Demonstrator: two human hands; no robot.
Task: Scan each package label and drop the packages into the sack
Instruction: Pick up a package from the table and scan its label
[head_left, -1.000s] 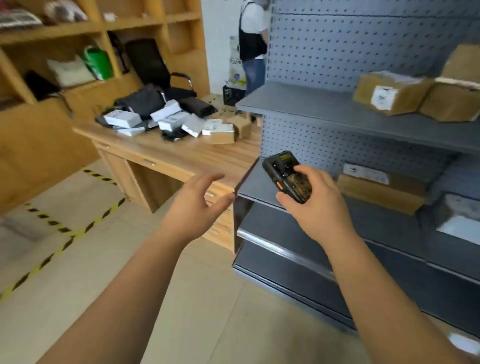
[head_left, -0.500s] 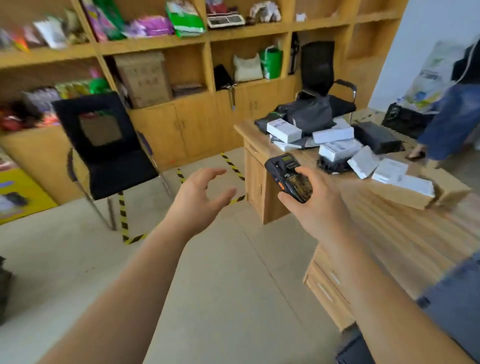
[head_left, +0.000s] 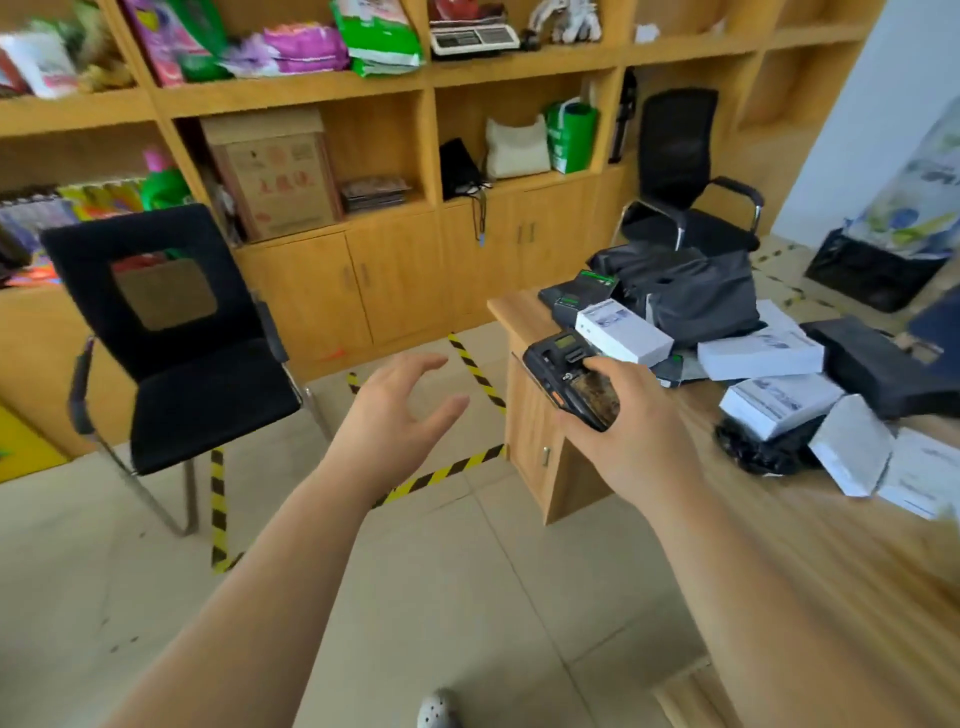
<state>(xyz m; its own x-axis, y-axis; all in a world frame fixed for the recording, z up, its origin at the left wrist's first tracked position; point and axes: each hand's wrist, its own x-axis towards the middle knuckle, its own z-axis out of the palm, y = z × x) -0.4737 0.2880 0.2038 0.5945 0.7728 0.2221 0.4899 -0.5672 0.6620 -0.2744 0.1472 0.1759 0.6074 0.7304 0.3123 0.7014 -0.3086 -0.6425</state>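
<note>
One black chair, far left, on the tiled floor. Left hand, centre: fingers spread wide, loosely bent, holding nothing. Right hand: fingers curled round a black handheld scanner, raised just before the worktop corner. Several white boxed packages and dark bags, piled on the worktop, far right.

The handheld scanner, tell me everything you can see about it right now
The handheld scanner is a black, chunky device that looks like hard plastic, with a small greenish screen near its far end, dark buttons below it and an orange side button. The right hand grips it from beneath and behind, thumb lying across its face, so the lower part is hidden. It is held in the air, tilted, in front of the wooden desk's corner, touching nothing but the hand.
</note>
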